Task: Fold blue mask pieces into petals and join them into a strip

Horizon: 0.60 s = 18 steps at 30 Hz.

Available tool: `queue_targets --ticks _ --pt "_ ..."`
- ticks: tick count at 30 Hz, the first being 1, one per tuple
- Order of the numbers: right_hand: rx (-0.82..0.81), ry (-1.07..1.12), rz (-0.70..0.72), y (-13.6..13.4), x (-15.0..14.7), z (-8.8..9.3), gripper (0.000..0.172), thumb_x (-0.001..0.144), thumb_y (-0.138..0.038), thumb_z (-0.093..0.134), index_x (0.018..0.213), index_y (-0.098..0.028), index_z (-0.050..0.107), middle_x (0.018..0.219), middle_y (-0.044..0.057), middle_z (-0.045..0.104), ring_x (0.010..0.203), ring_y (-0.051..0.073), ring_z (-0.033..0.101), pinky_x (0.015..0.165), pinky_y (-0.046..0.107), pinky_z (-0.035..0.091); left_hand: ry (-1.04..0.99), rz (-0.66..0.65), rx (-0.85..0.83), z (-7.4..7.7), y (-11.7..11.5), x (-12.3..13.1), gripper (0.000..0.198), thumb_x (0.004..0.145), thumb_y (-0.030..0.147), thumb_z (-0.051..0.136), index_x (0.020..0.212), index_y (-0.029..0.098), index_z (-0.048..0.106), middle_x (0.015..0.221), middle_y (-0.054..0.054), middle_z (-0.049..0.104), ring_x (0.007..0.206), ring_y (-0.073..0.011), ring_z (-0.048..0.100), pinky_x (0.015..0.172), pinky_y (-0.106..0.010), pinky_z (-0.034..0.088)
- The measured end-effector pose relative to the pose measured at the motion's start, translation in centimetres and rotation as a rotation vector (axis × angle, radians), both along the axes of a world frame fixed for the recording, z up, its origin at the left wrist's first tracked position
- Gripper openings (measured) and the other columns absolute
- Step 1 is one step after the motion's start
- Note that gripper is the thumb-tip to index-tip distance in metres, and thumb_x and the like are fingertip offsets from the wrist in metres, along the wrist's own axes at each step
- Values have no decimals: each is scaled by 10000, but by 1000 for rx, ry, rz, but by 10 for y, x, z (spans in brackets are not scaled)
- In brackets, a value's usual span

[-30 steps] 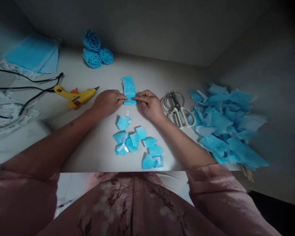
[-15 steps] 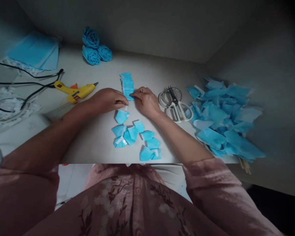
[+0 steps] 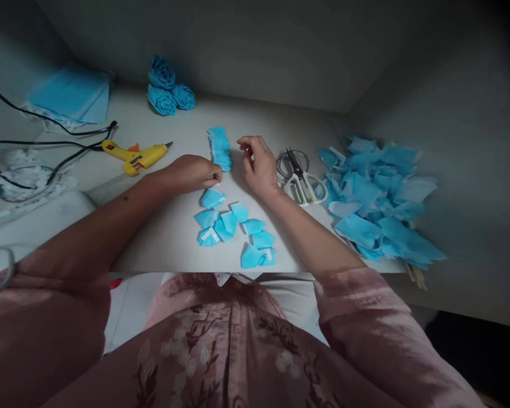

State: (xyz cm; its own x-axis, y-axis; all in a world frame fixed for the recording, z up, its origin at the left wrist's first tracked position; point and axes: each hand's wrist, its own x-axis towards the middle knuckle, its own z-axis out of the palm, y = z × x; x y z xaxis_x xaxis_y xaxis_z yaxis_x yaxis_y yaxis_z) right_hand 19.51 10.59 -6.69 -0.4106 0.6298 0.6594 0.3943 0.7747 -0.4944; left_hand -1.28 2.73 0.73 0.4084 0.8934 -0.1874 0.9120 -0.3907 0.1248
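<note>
A column of overlapping light-blue folded fabric pieces (image 3: 219, 148) lies on the table in front of me. Close to its lower left end is my left hand (image 3: 202, 171), its fingers curled together; whatever they pinch, if anything, is hidden. My right hand (image 3: 260, 165) hovers to the right of the column, apart from it, with fingers bent but separated and nothing visible in them. Just below my left hand sits a single blue folded piece (image 3: 213, 198). Several more blue pieces (image 3: 224, 225) are scattered nearer the table edge, some showing white strips.
On the left is a yellow glue gun (image 3: 141, 159) with a black cord, behind it flat blue masks (image 3: 70, 93). Blue fabric roses (image 3: 162, 100) stand at the back. White-handled scissors (image 3: 305, 190) rest right of my hand, beside a heap of blue fabric petals (image 3: 378, 198).
My right hand has let go of the column's lower end and drawn back to the right, its fingers opening. My left hand stays near the same spot, fingers curled more tightly. The view has shifted slightly.
</note>
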Motion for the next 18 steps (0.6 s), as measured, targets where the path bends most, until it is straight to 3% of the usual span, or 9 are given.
queue_targets --ticks 6,14,18 --pt "16 54 18 8 4 -4 331 1034 -163 391 1285 -225 597 1151 86 684 1098 228 665 1004 405 532 8 20 -8 0 -1 -10 463 1008 333 502 1391 222 738 1288 -53 813 1057 -216 727 823 -277 403" --pt "29 28 26 9 4 -4 364 1007 -132 398 1258 -210 650 1140 95 704 1088 234 667 981 397 529 48 -42 48 -10 8 -3 381 966 334 529 1198 233 813 1149 -56 837 1012 -233 741 774 -292 386" --pt "31 24 42 7 6 -1 379 1008 -120 387 1252 -203 665 1154 106 707 1113 245 668 998 405 527 -35 22 77 5 1 2 313 961 259 533 1038 176 825 1015 -81 826 947 -242 711 810 -312 400"
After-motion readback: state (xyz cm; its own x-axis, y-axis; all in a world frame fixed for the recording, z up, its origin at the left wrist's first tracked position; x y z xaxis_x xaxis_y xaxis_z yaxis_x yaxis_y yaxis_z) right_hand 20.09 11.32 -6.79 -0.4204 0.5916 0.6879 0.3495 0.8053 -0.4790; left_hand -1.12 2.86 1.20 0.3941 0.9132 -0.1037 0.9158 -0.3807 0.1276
